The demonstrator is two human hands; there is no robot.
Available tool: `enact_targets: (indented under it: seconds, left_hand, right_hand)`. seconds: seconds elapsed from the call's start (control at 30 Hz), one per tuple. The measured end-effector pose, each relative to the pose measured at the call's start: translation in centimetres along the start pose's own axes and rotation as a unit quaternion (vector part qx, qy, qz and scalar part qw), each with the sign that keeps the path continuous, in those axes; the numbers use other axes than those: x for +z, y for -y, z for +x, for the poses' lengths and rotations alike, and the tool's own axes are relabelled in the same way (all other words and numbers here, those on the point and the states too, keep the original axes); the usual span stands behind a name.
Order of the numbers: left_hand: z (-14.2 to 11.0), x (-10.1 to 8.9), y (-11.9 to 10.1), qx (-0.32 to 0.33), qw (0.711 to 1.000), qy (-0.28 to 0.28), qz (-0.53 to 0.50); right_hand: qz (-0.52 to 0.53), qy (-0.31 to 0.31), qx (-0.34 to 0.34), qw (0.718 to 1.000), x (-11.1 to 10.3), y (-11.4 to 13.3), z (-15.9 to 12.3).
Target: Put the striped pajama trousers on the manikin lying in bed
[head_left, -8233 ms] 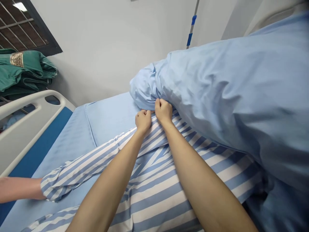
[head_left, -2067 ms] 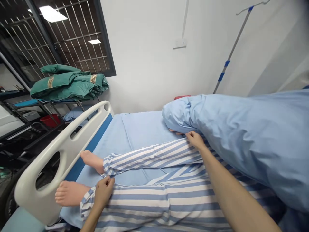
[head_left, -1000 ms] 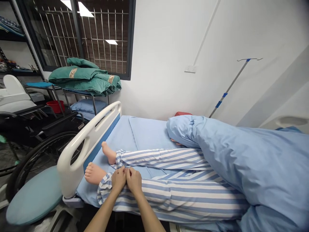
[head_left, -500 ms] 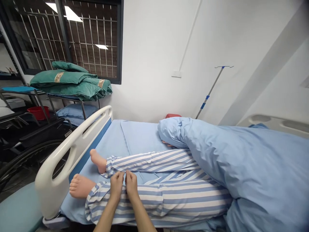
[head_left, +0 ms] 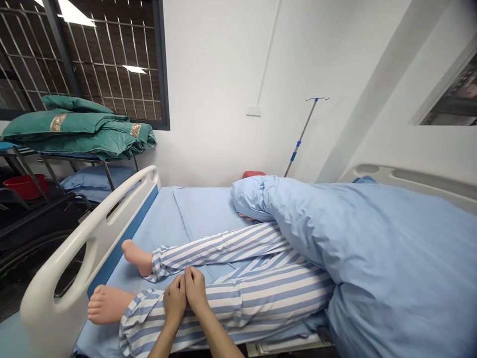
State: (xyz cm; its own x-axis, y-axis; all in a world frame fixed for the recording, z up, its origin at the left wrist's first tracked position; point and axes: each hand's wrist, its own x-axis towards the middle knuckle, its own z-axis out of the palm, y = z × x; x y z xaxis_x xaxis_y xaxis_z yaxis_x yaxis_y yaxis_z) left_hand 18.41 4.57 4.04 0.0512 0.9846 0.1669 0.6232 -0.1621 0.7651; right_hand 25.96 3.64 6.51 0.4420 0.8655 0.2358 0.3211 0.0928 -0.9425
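Observation:
My left hand (head_left: 175,300) and my right hand (head_left: 195,287) are loosely closed and touch each other at the fingers. Nothing shows in either one. They are in front of the near leg of a lying figure in blue-and-white striped trousers (head_left: 268,294); whether they touch the cloth I cannot tell. Two bare, smooth, doll-like feet stick out at the left, the near foot (head_left: 110,304) and the far foot (head_left: 137,257). A light blue quilt (head_left: 357,233) is bunched over the figure's upper part, and the trousers run in under its edge. Parts of the figure's fingers peek out beneath the fold.
A white bed end board (head_left: 55,278) rises at the left, and a blue sheet (head_left: 204,204) covers the mattress. Behind the bed stands a drip pole (head_left: 303,134). Green folded bedding (head_left: 85,132) lies on a rack by the window, with a wheelchair (head_left: 40,228) below.
My view has turned a little to the right, so the bed and window sit further left. My two hands, apart by a small gap before, now touch.

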Motion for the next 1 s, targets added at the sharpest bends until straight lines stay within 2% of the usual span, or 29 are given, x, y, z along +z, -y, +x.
enact_targets:
  seconds: [0.1, 0.2, 0.33, 0.43, 0.5, 0.8, 0.9, 1.0]
  left_hand:
    - [-0.2, 0.0, -0.3, 0.002, 1.0, 0.016, 0.012]
    - [-0.3, 0.1, -0.6, -0.003, 0.999, 0.014, 0.042]
    - [-0.4, 0.3, -0.8, -0.011, 0.997, 0.011, 0.078]
    - [-0.6, 0.4, -0.7, 0.007, 0.996, 0.014, 0.09]
    - [-0.7, 0.5, -0.6, 0.021, 0.995, 0.018, 0.096]
    - [-0.4, 0.2, -0.3, 0.034, 0.995, 0.044, 0.088]
    - [0.0, -0.2, -1.5, 0.058, 0.997, 0.052, 0.017]
    - [0.1, -0.5, -4.0, 0.082, 0.99, 0.033, -0.11]
  right_hand:
    - [-0.043, 0.036, -0.051, 0.997, -2.3, 2.4, 0.2]
    - [-0.083, 0.032, -0.081, 0.993, -4.0, 3.3, 0.4]
    - [-0.175, 0.011, -0.078, 0.981, -3.9, 0.6, -0.4]
    - [-0.25, -0.008, -0.078, 0.965, -3.0, -1.6, -1.3]
    - [-0.272, -0.019, -0.081, 0.959, -2.6, -2.2, -1.7]
    - [-0.246, -0.041, -0.077, 0.965, -2.6, -2.1, -1.4]
    - [-0.209, -0.041, -0.071, 0.975, -2.7, -2.0, -1.4]
    - [-0.148, -0.038, -0.053, 0.987, -3.0, -2.0, -1.1]
